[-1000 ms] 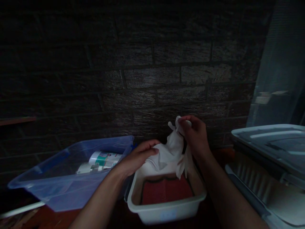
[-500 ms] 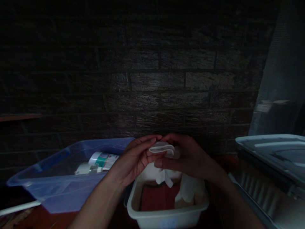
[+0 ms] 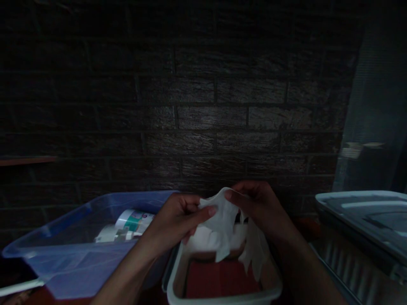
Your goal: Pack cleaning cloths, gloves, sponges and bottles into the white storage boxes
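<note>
My left hand (image 3: pixel 186 216) pinches the edge of a thin white disposable glove (image 3: pixel 222 212) between thumb and fingers. On the glove's other side, my right hand (image 3: pixel 257 205) grips its upper edge, and the glove stretches between the two hands. A second white glove (image 3: pixel 254 252) dangles below my right hand, its limp fingers pointing down. Both gloves are over a white plastic tub (image 3: pixel 276 290). Flat on the tub's floor lies a dark red item (image 3: pixel 219 279) whose kind I cannot make out.
Left of the tub is a translucent blue bin (image 3: pixel 79 267) holding a white bottle with a green label (image 3: pixel 133 221). A lidded container (image 3: pixel 365 207) stands at the right. Behind everything rises a dark brick wall (image 3: pixel 197 114).
The bunched glove is now spread upright between my hands, which have moved slightly apart. The second glove has risen from the tub and hangs under my right hand.
</note>
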`<control>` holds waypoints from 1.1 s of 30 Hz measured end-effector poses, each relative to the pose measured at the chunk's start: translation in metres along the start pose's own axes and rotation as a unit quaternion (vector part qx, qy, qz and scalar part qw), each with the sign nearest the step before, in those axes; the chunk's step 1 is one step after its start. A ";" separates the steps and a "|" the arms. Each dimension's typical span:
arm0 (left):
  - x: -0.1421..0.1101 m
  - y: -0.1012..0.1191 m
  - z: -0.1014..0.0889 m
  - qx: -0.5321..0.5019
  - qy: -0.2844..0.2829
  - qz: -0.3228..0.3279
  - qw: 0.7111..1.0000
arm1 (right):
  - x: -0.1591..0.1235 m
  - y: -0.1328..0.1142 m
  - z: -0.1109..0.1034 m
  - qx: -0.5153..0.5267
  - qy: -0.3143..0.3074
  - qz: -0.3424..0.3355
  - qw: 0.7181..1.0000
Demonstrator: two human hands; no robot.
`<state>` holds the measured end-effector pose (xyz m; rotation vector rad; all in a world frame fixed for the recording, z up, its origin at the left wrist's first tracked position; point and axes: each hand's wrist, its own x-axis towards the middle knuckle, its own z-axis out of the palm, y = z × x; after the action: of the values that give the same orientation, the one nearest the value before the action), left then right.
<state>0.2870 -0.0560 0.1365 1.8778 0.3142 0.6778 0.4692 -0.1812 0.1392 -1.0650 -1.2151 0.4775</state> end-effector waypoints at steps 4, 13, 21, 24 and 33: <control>-0.008 0.003 0.003 0.098 0.011 0.077 0.992 | -0.003 -0.001 0.001 0.015 -0.034 0.044 0.998; 0.011 -0.007 0.005 -0.006 0.065 0.081 0.995 | 0.012 0.020 -0.004 0.001 -0.029 0.034 0.999; 0.009 -0.008 0.001 -0.066 0.046 0.042 0.996 | 0.014 0.023 0.000 0.041 -0.017 0.022 0.999; 0.011 -0.009 -0.002 -0.084 0.062 0.047 0.993 | 0.014 0.025 0.000 0.009 -0.018 0.004 1.000; 0.012 -0.011 0.001 -0.112 0.089 0.061 0.988 | 0.014 0.024 -0.001 -0.020 -0.013 -0.034 0.999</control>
<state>0.2988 -0.0460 0.1297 1.6349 0.2274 0.9297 0.4805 -0.1592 0.1255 -1.0517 -1.2840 0.4163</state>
